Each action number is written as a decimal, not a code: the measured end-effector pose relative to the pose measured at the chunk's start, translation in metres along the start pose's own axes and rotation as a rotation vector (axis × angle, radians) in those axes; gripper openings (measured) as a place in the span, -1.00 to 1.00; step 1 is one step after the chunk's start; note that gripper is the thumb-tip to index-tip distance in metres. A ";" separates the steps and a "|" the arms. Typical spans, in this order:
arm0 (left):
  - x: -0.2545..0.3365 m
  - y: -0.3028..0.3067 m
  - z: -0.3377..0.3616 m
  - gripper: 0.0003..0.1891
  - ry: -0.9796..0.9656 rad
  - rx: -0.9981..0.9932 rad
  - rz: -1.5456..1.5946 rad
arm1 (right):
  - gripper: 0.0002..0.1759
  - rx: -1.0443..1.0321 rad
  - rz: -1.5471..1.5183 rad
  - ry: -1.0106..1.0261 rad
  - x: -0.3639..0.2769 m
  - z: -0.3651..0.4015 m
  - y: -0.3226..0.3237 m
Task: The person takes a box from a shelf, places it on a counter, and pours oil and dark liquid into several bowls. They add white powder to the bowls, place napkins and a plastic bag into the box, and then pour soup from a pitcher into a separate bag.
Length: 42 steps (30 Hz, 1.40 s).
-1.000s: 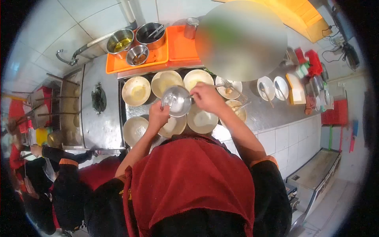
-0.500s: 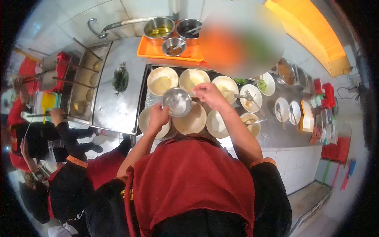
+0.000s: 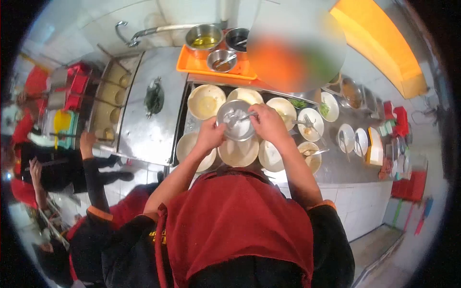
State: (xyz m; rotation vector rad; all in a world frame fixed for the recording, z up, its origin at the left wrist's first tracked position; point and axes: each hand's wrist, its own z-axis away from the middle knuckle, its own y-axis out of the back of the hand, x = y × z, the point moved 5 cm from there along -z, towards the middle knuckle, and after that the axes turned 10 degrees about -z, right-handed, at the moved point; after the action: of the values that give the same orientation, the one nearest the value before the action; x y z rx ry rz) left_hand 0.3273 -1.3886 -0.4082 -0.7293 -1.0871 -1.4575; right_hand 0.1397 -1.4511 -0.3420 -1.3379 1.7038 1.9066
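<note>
My left hand (image 3: 212, 134) is closed on the rim of a small metal bowl (image 3: 224, 115) with a white powdery heap (image 3: 243, 128) inside. My right hand (image 3: 269, 124) pinches the handle of a spoon (image 3: 248, 116), whose head is down in the white heap. The metal bowl is held above several cream-coloured bowls. Behind it are a bowl with yellowish liquid (image 3: 206, 102) and another pale bowl (image 3: 246, 95). Closer to my apron stand three more pale bowls, including a middle one (image 3: 238, 153) partly under my hands.
An orange tray (image 3: 188, 64) at the back carries metal pots of oil and dark sauce. Dark green leaves (image 3: 154, 98) lie on the steel counter to the left. White bowls with utensils (image 3: 310, 124) stand at right. Co-workers are at the left, one arm (image 3: 91, 152) near a vat.
The right hand's spoon has moved from over the pale bowls into the metal bowl. The view has shifted slightly, and a co-worker's arm at left has moved.
</note>
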 end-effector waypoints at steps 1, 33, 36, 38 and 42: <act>0.013 -0.012 -0.011 -0.80 0.015 -0.055 0.036 | -0.67 0.119 0.118 0.072 0.002 0.006 0.016; 0.272 -0.205 -0.304 -0.21 -0.717 -0.138 -1.385 | -0.74 -0.194 0.398 0.003 0.209 0.088 0.084; 0.289 -0.161 -0.265 -0.29 -0.842 0.174 -1.154 | -0.86 -0.158 0.350 -0.024 0.206 0.106 0.099; 0.290 -0.121 -0.205 -0.35 -0.892 0.221 -0.916 | -0.86 -0.089 0.185 -0.107 0.193 0.104 0.109; 0.207 -0.138 -0.125 -0.40 -0.523 -0.324 -0.445 | -0.55 0.226 -1.024 -0.293 0.166 0.072 0.102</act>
State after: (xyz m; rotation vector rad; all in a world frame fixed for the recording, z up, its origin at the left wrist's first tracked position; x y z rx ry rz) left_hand 0.1705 -1.5934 -0.3017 -1.1989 -1.4948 -1.9084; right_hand -0.0549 -1.4780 -0.4081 -1.3520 0.7772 1.1774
